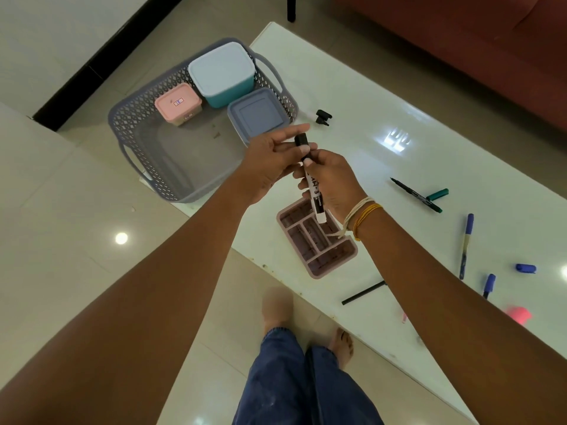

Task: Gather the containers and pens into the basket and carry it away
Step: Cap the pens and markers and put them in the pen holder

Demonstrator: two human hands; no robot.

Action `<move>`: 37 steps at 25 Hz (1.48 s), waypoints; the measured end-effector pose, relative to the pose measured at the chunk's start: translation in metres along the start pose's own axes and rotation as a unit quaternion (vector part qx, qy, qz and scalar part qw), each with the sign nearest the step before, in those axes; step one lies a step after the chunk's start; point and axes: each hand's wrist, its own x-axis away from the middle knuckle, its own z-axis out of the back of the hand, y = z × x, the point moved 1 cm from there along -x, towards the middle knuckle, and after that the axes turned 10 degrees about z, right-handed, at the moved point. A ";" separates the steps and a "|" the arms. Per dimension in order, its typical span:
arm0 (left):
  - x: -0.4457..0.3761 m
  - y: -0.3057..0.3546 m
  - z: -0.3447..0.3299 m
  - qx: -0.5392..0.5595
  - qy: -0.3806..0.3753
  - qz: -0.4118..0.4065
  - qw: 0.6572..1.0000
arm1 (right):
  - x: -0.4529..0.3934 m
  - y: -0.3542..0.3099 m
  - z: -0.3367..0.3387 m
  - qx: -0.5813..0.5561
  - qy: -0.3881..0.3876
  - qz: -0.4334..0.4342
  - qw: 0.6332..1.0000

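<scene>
A grey lattice basket (138, 124) sits at the table's left corner. Inside it are a pink container (178, 103), a teal container with a pale lid (222, 73) and a grey-lidded container (257, 115). Above the table, my right hand (333, 182) grips the white marker (315, 197) by its barrel. My left hand (270, 162) pinches the marker's black cap (301, 139) at the top end. Below them lies a pink compartment tray (319, 246). Loose pens lie to the right: a green pen (414, 194) with its cap (438, 194) off, and two blue pens (466, 243) (489, 285).
The white glossy table (383, 96) runs diagonally. On it lie a black cap (323, 116) near the basket, a blue cap (525, 268), a black stick (363, 292) and a pink object (518, 314). A red sofa (460, 41) lies beyond. My legs and feet stand on tiled floor.
</scene>
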 end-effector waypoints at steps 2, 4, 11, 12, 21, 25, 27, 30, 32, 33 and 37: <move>0.006 -0.004 0.004 0.034 -0.009 0.003 0.999 | 0.003 0.003 -0.004 0.019 -0.001 0.015 1.000; 0.011 -0.009 0.008 0.076 0.022 0.012 0.997 | 0.005 0.004 -0.006 0.016 0.008 0.039 0.999; 0.030 -0.070 0.015 -0.227 0.231 0.106 0.940 | 0.022 0.013 -0.007 0.133 0.081 0.178 0.972; 0.033 -0.077 0.014 -0.262 0.217 0.118 0.933 | 0.025 0.015 -0.008 0.174 0.073 0.196 0.962; 0.043 -0.095 0.008 -0.190 0.227 0.133 0.946 | 0.027 0.042 0.000 0.545 0.005 0.237 0.804; 0.049 -0.103 0.001 -0.199 0.228 0.128 0.944 | 0.024 0.045 0.009 0.541 -0.032 0.187 0.819; 0.054 -0.110 -0.004 -0.186 0.221 0.143 0.947 | 0.028 0.046 0.015 0.499 -0.021 0.189 0.846; 0.067 -0.121 -0.018 -0.158 0.223 0.171 0.947 | 0.043 0.052 0.029 0.433 0.023 0.199 0.879; 0.073 -0.128 -0.029 -0.143 0.227 0.189 0.945 | 0.058 0.058 0.040 0.391 0.026 0.203 0.898; 0.077 -0.133 -0.034 -0.145 0.233 0.194 0.942 | 0.065 0.061 0.046 0.374 0.022 0.198 0.906; 0.085 -0.134 -0.050 -0.214 0.279 0.170 0.921 | 0.077 0.069 0.071 0.326 0.016 0.155 0.933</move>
